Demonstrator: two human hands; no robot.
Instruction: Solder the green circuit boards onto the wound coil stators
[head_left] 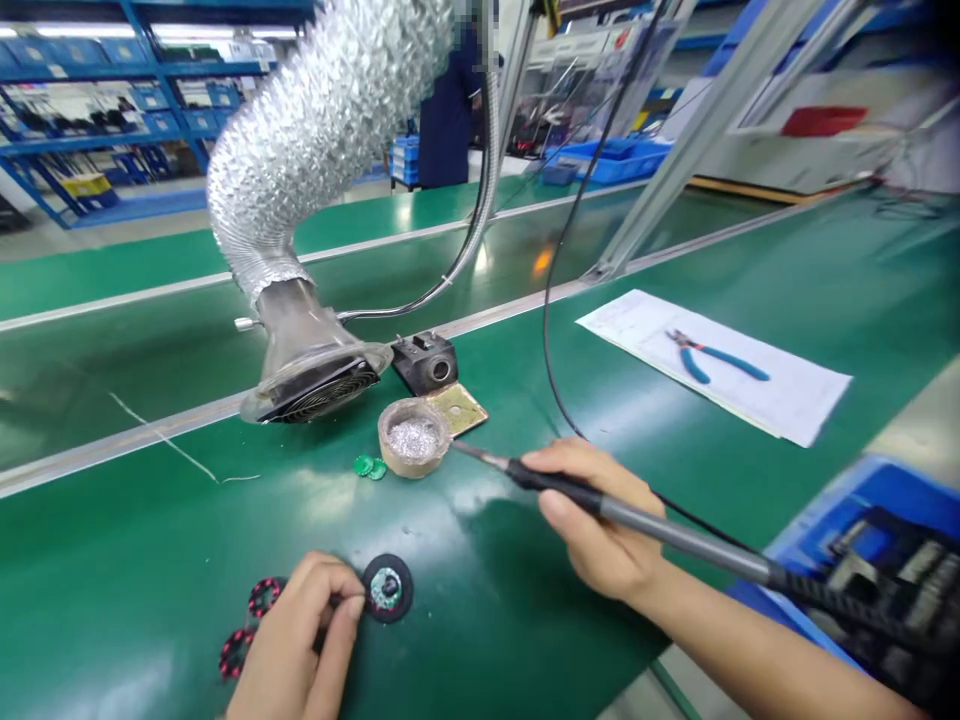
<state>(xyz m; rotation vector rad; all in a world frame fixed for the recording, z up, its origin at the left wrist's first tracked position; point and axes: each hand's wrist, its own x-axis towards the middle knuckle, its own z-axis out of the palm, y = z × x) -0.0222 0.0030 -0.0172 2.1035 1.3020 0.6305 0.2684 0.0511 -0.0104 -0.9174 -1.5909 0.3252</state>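
Head view shows two hands at a green table (480, 660). The left hand (296, 650) has its finger and thumb pinched at the edge of a black disc (406, 590) and seems to hold it. The disc lies flat on the table, with a small green part (378, 592) in its middle. The right hand (611, 530) is closed around a soldering iron (675, 532), like a pen. Its tip is at the side of a round bowl (405, 468) of shiny bits; I cannot tell if they touch.

The job on the black disc looks partway done: the green part sits in it, but the iron's tip is well away from it. I cannot tell if anything is stuck on yet. Two red and black rings (225, 657) lie by the left hand, and loose green discs (364, 465) lie beside the bowl; they may be left to do.
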